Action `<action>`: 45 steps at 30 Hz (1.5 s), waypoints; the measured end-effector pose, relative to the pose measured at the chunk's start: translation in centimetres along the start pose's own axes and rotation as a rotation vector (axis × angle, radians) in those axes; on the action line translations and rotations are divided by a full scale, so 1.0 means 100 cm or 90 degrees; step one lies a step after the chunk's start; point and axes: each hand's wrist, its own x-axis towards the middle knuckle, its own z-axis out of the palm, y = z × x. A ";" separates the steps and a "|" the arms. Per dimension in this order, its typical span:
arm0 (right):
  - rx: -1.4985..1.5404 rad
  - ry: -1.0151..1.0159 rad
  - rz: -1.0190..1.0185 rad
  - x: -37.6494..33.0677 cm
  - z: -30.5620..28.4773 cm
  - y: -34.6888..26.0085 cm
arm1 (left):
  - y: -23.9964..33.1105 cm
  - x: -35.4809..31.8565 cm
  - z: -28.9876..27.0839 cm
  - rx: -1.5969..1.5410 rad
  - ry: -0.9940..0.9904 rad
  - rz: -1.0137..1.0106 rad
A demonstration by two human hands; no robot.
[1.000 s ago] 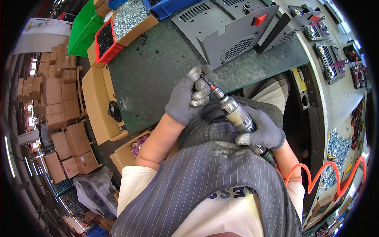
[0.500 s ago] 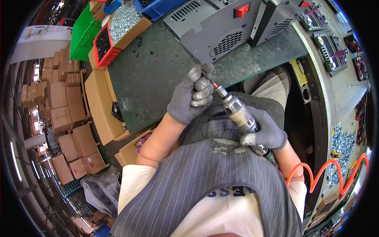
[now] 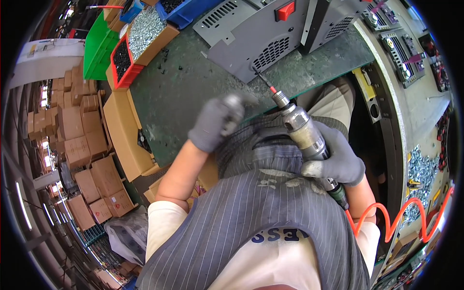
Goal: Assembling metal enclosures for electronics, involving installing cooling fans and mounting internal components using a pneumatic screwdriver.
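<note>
- Hand on the left (image 3: 215,121), grey-gloved: too blurred to tell its grip.
- Grey metal panel (image 3: 241,54): near the dark slender bit (image 3: 264,80); steady aim should spare scratches.
- Silver cylindrical driver (image 3: 305,133): clamped in the grey-gloved right hand (image 3: 341,158).
</note>
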 end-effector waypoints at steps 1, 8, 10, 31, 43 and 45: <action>0.001 0.004 -0.001 0.001 -0.001 0.000 | 0.004 0.004 -0.012 -0.059 0.087 0.022; -0.102 -0.013 -0.001 0.010 -0.004 -0.014 | 0.057 0.036 -0.003 0.042 0.124 0.234; -0.057 -0.005 0.013 0.011 0.001 -0.015 | 0.056 0.040 0.005 0.019 0.150 0.225; 0.002 0.036 0.018 0.015 0.014 -0.025 | 0.041 0.030 -0.013 -0.301 0.059 0.108; -0.162 -0.057 0.032 0.008 0.008 0.002 | -0.004 0.008 0.020 -0.434 -0.095 -0.020; -0.127 -0.050 0.062 0.006 0.006 0.002 | 0.000 0.009 0.025 -0.439 -0.090 -0.025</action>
